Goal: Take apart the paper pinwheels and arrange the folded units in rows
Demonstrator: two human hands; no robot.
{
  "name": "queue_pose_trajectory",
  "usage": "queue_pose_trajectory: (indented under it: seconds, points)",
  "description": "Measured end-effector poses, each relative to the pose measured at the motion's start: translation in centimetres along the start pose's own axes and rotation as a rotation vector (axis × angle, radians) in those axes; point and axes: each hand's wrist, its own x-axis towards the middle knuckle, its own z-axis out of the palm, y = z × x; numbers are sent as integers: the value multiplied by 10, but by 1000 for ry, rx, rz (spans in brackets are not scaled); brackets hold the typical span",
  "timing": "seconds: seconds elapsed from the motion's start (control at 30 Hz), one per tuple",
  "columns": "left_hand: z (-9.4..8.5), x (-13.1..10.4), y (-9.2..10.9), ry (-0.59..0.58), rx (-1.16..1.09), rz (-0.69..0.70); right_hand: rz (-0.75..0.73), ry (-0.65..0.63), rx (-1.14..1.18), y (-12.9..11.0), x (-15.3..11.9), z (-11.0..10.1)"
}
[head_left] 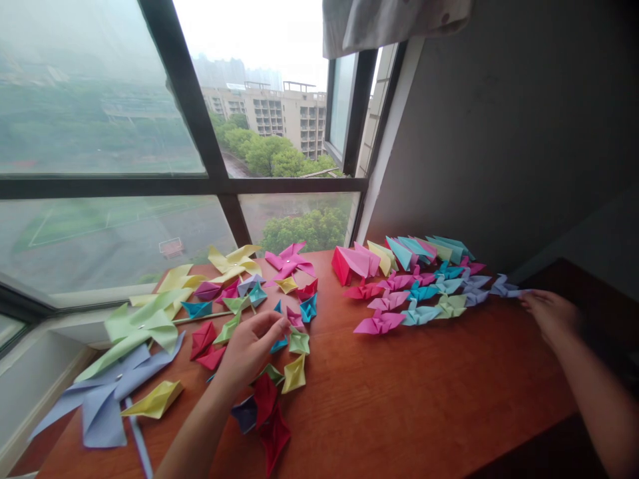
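Note:
At the right end of several rows of folded paper cranes, my right hand point(549, 314) pinches the tip of a lavender paper crane point(504, 287). Pink cranes point(380, 322), a pale blue crane point(420, 313) and a light green crane point(452, 306) sit to its left. My left hand point(257, 342) is closed, thumb against curled fingers, over a loose cluster of paper boats; anything between its fingertips is hidden. Close to it are a green boat point(299, 341), a yellow boat point(294, 374), red boats point(203, 340) and a blue boat point(279, 344) partly covered by the fingers.
Paper pinwheels, including a blue pinwheel point(107, 396), a green pinwheel point(144, 324) and a pink pinwheel point(289, 261), line the left and back of the wooden table point(379, 406). Folded paper planes point(359, 261) stand along the back near the wall point(474, 146). Beyond is a window point(217, 183).

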Motion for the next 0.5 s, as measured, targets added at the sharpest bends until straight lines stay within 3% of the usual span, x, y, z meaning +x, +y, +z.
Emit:
queue_pose_trajectory:
  seconds: [0.2,0.5]
  points:
    - [0,0,0,-9,-4,-6,106,-66,113,5,-1,8]
    - [0,-1,1,30,-9,-24,69,-141,132,9,-1,4]
